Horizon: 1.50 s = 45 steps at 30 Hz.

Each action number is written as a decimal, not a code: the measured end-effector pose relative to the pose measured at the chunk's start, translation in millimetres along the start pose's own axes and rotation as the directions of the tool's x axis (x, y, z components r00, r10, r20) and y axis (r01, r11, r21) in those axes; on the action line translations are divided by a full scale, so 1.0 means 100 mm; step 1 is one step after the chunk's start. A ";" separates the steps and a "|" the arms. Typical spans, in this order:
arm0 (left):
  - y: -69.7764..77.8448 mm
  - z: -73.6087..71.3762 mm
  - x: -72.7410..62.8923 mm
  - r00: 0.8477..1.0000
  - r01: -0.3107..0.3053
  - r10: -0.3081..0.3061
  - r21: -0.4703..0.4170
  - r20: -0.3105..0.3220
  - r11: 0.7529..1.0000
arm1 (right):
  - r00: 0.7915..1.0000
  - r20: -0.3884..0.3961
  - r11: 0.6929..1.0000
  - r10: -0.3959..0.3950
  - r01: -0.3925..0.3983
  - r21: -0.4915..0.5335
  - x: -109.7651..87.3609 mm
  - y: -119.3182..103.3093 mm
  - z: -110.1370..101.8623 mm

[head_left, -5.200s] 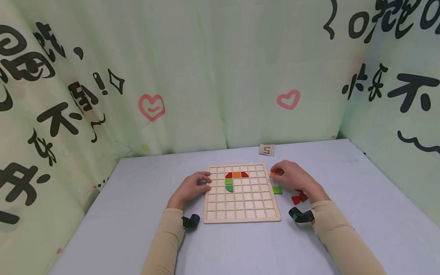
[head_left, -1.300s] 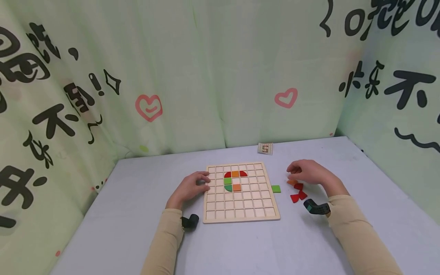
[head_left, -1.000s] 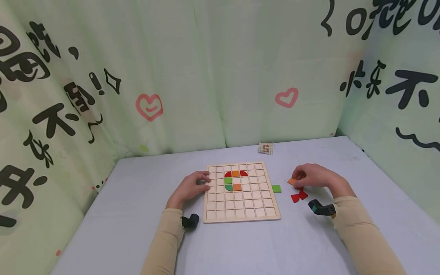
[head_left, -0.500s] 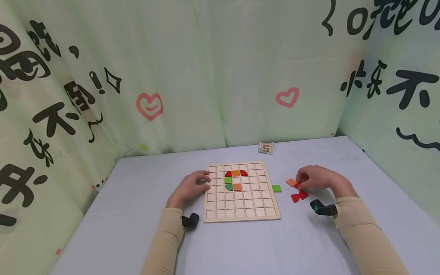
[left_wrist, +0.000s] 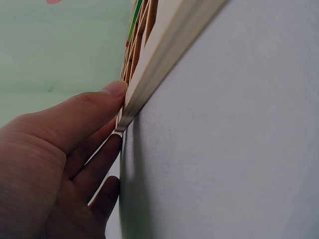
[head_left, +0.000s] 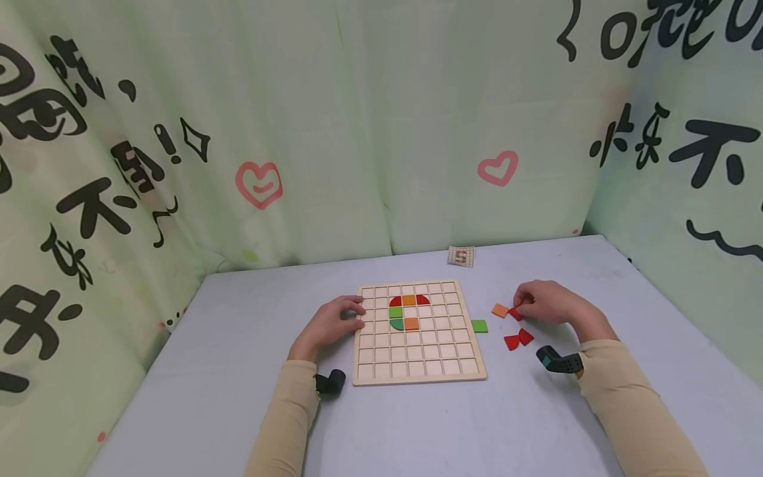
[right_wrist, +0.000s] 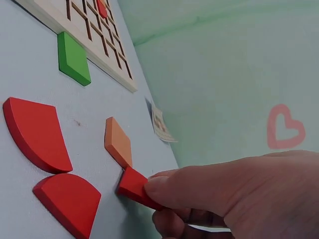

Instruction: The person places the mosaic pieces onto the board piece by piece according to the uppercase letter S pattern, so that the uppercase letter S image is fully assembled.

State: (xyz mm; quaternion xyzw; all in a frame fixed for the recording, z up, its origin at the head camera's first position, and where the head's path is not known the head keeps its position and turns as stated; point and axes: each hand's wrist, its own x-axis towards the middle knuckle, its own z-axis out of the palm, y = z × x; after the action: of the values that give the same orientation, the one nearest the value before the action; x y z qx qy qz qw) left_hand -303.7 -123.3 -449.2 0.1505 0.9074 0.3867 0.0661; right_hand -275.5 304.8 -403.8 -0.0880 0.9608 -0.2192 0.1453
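Observation:
My right hand (head_left: 545, 303) is at the loose pieces right of the board, and its thumb and fingers pinch a red quarter-round tile (right_wrist: 133, 185). In the right wrist view, an orange square tile (right_wrist: 118, 143) lies touching or very near that red tile. Two more red quarter-round tiles (right_wrist: 40, 137) sit closer to me. At the left edge of the wooden grid board (head_left: 420, 371) rests my left hand (head_left: 330, 326). Its thumb touches the rim in the left wrist view, with the fingers loosely extended beside it. Several red, orange and green tiles form a curved shape on the grid.
A green square tile (head_left: 479, 326) lies against the board's right edge. Further back is a small patterned card (head_left: 461, 256). The white-covered table (head_left: 250, 371) is bounded by a pale green curtain (head_left: 334, 132) with black writing and pink hearts.
An orange square tile now sits in the grid's third row. My right hand has moved right, from an orange tile to the red one, which it now pinches. My left hand stays at the board.

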 end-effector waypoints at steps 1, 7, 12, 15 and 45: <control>0.00 0.00 0.00 1.000 -0.001 0.001 0.000 0.000 1.000 | 1.000 -0.016 1.000 0.003 -0.003 0.003 0.01 0.01 0.00; 0.00 -0.01 0.02 1.000 0.000 0.000 0.000 0.001 1.000 | 0.995 -0.097 1.000 0.010 -0.009 0.010 0.03 0.01 -0.02; 0.01 -0.01 0.02 1.000 0.000 0.000 0.008 0.001 1.000 | 0.993 -0.116 1.000 0.014 -0.012 0.017 0.03 -0.03 -0.04; 0.01 -0.01 0.01 1.000 -0.002 0.002 0.010 0.000 1.000 | 0.993 -0.112 1.000 0.023 -0.021 0.018 0.02 -0.06 -0.04; -0.01 0.01 0.00 0.999 0.038 -0.038 -0.022 0.003 0.999 | 0.997 -0.035 0.998 -0.065 0.065 -0.004 0.08 -0.02 0.10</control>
State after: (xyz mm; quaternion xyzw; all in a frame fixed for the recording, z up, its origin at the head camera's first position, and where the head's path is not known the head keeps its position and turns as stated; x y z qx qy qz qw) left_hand -303.5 -122.9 -450.7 0.1330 0.9057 0.3953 0.0763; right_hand -279.9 297.5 -413.3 -0.1156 0.9601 -0.2238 0.1210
